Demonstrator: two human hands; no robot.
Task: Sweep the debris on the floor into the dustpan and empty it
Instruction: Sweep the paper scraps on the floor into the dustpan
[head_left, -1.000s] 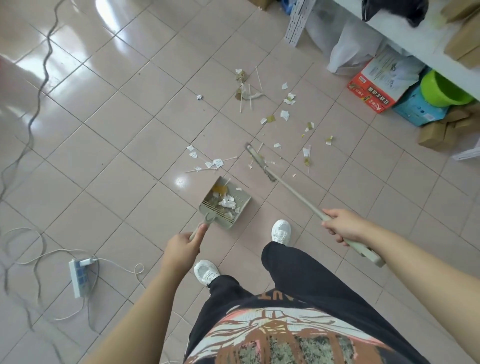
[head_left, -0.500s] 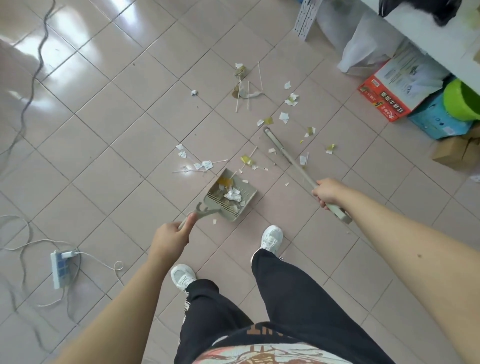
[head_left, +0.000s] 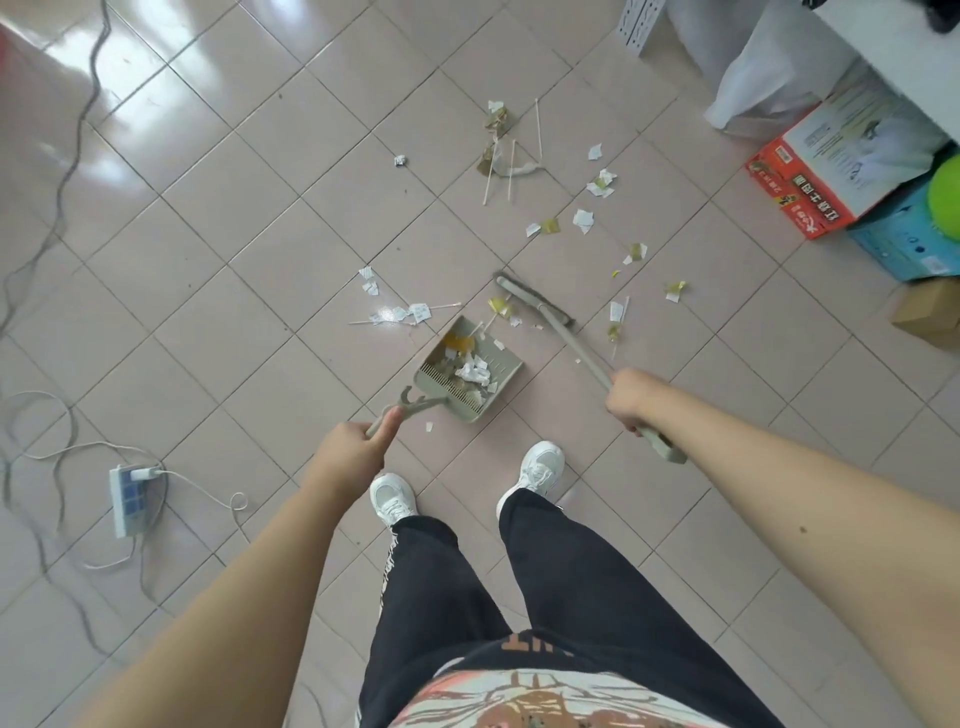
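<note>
A beige dustpan (head_left: 506, 366) rests on the tiled floor ahead of my feet, with paper scraps and a yellow wrapper inside it. My left hand (head_left: 356, 449) grips its handle. My right hand (head_left: 631, 397) holds the broom handle; the broom (head_left: 535, 301) has its head on the floor just right of the pan's mouth. Debris (head_left: 587, 221) of torn paper, gold foil and thin sticks lies scattered beyond the broom. More scraps (head_left: 410, 313) lie left of the pan.
A power strip (head_left: 127, 499) with cables lies on the floor at the left. A red carton (head_left: 810, 195), a blue box, a cardboard box and a white bag (head_left: 763, 78) stand under a shelf at the right. My white shoes (head_left: 392, 499) are just behind the dustpan.
The broom head went out toward the far debris, then came back close to the dustpan's mouth, bringing a yellow scrap with it. The dustpan has stayed about where it was.
</note>
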